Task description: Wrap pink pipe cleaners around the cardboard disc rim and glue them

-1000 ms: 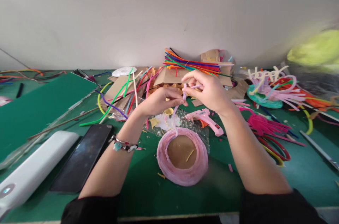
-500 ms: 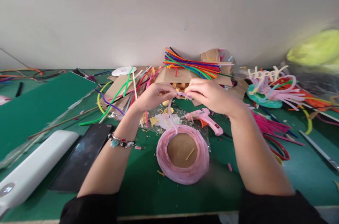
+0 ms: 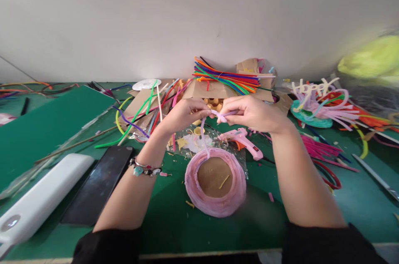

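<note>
My left hand [image 3: 191, 113] pinches a light purple pipe cleaner [image 3: 203, 133] above the middle of the table. Close beside it on the right, my right hand [image 3: 242, 111] is closed on the same purple piece, which looks crossed or looped between the fingertips. From there the pipe cleaner hangs down to a pink wrapped ring [image 3: 238, 185], which lies flat with brown cardboard in its centre. A pink glue gun [image 3: 245, 141] rests behind the ring to the right, below my right hand.
A bundle of coloured pipe cleaners [image 3: 224, 76] lies on cardboard at the back. Phone [image 3: 99, 185] and white device [image 3: 46, 193] are at left. A purple and cream pipe-cleaner piece [image 3: 324, 104], magenta strips [image 3: 321, 147] and a blade-like tool [image 3: 375, 176] are at right.
My fingers have shifted slightly, and more of the purple pipe cleaner now shows crossed at my right fingertips. My left hand has moved a little to the right. The ring stays in place.
</note>
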Available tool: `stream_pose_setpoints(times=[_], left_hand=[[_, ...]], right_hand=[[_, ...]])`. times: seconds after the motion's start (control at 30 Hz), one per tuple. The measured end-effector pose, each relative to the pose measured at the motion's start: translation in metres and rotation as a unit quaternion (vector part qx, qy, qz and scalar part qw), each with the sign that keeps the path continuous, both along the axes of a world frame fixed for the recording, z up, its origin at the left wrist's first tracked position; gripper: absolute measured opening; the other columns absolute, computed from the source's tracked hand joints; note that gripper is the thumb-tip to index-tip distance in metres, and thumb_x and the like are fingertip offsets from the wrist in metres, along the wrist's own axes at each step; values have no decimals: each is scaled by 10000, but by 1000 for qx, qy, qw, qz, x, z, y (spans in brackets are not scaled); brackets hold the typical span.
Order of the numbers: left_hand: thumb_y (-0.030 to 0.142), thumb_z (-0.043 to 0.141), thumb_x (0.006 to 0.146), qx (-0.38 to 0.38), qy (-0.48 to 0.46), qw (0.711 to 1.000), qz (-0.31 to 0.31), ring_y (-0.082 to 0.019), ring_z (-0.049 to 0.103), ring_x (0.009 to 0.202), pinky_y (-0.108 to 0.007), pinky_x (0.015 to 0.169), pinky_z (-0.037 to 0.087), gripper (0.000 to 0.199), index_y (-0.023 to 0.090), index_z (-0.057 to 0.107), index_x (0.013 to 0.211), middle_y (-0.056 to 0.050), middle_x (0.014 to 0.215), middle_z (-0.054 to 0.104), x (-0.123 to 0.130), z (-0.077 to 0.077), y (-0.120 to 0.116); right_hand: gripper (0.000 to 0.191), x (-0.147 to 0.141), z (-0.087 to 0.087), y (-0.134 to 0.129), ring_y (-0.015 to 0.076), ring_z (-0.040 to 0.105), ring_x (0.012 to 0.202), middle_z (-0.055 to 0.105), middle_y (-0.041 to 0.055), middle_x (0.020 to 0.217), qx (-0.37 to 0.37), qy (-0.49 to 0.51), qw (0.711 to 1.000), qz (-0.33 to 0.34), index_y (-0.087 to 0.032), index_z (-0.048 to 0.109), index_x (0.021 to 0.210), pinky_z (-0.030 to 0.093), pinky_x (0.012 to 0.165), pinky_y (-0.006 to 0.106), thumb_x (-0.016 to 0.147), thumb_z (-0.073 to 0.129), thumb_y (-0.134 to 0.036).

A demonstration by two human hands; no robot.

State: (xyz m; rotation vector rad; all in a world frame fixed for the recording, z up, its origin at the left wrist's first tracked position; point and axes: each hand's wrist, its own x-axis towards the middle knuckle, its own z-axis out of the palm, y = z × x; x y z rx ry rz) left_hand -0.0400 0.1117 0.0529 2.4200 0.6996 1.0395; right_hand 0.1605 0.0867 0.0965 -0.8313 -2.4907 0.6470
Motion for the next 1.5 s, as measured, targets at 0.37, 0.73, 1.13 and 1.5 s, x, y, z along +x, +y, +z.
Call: stream_pose_setpoints(times=[0.37,0.73,1.13,1.5], left_hand=[[174,537,815,64,28,998,8,-76,512,612,-194,579,398,152,135,670,751,-13,676,563,12,7,-13],[227,501,835,-9,9,1000,-20,-86,500,613,-199,582,405,196,148,666,764,-17,670,550,12,10,-17],[395,543,804,-157,-62,983,-70,-89,507,642,-203,616,424,294,135,653,720,-19,694,608,5,9,-13],[315,518,817,-78,-23,997,-17,-88,513,601,-210,568,421,233,142,660,751,-12,646,584,1,7,-9]], right_hand=[[480,-8,-7,3,63,381,466,447,-21,469,29,125,985,-119,-161,470,477,282,490,231,834,423,-478],[188,-12,-16,7,101,475,554,479,-21,624,153,188,951,-194,-225,485,829,375,520,256,840,448,-408],[182,-13,-13,0,157,510,756,553,50,829,279,151,933,-171,-225,574,808,416,670,332,849,444,-346],[126,-5,-4,3,115,489,647,531,17,749,249,43,961,-113,-187,641,747,374,584,276,794,559,-270]])
